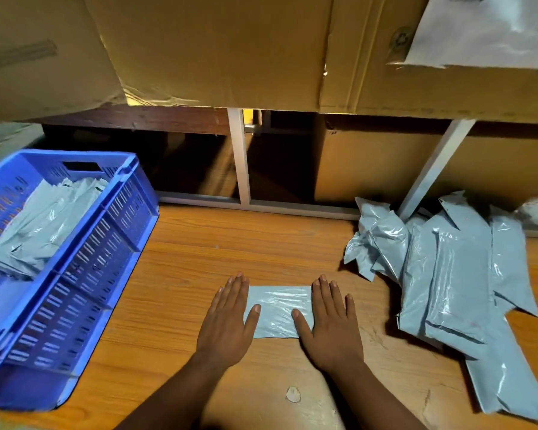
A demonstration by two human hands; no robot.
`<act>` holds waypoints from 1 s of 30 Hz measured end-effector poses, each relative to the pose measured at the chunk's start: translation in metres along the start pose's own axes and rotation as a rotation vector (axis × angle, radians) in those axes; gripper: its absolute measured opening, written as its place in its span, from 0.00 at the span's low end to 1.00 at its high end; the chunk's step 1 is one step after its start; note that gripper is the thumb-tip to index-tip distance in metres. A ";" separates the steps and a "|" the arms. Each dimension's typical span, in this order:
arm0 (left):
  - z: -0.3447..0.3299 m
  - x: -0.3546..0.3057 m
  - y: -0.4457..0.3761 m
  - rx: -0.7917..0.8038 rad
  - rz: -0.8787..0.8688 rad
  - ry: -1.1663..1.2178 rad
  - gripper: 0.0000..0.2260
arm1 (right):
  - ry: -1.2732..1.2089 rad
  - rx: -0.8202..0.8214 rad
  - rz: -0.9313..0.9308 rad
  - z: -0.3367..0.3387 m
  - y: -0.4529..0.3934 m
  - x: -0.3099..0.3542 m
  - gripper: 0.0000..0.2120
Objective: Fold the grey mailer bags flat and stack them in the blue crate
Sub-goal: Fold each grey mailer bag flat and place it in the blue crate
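A folded grey mailer bag (277, 305) lies flat on the wooden table in front of me. My left hand (227, 321) presses its left end with straight fingers. My right hand (331, 321) lies flat on its right end, thumb on the bag. The blue crate (84, 274) stands at the left and holds several folded grey bags (44, 225). A loose pile of grey mailer bags (448, 274) lies on the table at the right.
Large cardboard boxes (215, 48) overhang the back of the table. White frame posts (239, 156) stand behind, with a white rail along the table's back edge. A small pale chip (292, 394) marks the table surface near me.
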State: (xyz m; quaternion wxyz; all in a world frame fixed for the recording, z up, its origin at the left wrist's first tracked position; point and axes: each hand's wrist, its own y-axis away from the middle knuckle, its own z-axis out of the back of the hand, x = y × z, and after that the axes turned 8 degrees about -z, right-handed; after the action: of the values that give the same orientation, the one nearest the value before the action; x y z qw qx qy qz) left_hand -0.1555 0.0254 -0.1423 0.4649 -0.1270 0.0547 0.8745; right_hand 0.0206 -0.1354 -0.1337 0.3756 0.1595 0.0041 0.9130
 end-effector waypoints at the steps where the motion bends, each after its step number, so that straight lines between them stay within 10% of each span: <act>1: -0.001 0.001 0.000 -0.002 0.007 0.003 0.32 | 0.006 -0.002 -0.019 0.001 0.001 0.001 0.38; 19: 0.033 -0.007 -0.023 0.057 -0.110 0.010 0.30 | -0.009 0.028 0.254 0.022 -0.025 0.034 0.30; 24: 0.083 -0.006 -0.053 0.341 -0.118 0.001 0.22 | 0.132 0.130 0.305 0.056 -0.047 0.040 0.21; 30: 0.126 0.000 -0.044 -0.168 -0.275 0.099 0.12 | -0.166 -0.210 0.480 0.094 -0.053 0.051 0.06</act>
State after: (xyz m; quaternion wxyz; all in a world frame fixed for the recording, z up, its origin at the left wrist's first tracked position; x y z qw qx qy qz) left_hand -0.1408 0.0766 -0.0198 0.5645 -0.2147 -0.0135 0.7969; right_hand 0.0507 -0.0725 -0.0367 0.1618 0.1902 -0.1594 0.9551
